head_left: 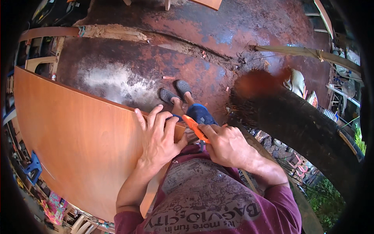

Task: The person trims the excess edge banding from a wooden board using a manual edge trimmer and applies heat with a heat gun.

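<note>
A large, smooth orange-brown wooden panel point(78, 136) fills the left side, its long edge running from far left toward my body. My left hand point(157, 136) grips the panel's near corner, with its spread fingers bent onto the long edge and the thumb by the corner end. In my closed right hand point(230, 144) is an orange utility knife point(196, 129) with a dark part by the fingers. Its front end points up and left, close to the panel's corner. The blade is too small to make out, and whether it touches the panel I cannot tell.
A thick dark trunk point(292, 113) slants across the right side. Beyond my feet in grey clogs point(168, 94) lies a stained reddish floor point(194, 70). A blue tool handle point(33, 167) is at the panel's far left side. Wooden pieces point(41, 60) stand at the left.
</note>
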Motion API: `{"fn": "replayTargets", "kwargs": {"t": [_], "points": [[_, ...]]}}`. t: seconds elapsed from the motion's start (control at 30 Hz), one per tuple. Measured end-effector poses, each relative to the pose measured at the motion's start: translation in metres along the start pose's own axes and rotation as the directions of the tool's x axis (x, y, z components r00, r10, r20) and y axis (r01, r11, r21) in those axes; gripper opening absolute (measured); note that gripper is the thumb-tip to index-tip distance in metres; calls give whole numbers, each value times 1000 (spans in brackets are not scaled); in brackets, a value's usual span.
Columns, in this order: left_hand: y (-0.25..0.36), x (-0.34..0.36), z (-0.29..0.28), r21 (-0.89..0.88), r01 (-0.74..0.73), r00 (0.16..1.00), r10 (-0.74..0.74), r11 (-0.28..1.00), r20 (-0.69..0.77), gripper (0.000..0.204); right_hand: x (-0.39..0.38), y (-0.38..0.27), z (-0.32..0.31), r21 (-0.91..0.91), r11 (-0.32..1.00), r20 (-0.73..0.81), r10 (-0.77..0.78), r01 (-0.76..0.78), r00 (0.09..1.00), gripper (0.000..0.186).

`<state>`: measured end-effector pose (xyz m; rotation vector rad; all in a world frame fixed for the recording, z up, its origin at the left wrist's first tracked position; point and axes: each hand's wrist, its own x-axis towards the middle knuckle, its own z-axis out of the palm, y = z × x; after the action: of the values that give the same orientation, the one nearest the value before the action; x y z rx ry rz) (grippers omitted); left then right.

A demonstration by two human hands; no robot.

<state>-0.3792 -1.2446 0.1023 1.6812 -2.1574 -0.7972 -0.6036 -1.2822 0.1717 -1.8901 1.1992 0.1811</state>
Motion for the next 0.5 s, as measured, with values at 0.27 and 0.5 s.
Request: {"fn": "replayTargets", "kwargs": {"t": [0.27, 0.5], "points": [[-4, 0, -1, -43, -11, 1000, 10, 999, -19, 55, 14, -15, -4, -18, 999, 100, 48, -46, 994, 49], [-5, -1, 0, -78, -5, 999, 2, 997, -37, 53, 18, -21, -4, -85, 996, 114, 44, -34, 992, 43]]}}
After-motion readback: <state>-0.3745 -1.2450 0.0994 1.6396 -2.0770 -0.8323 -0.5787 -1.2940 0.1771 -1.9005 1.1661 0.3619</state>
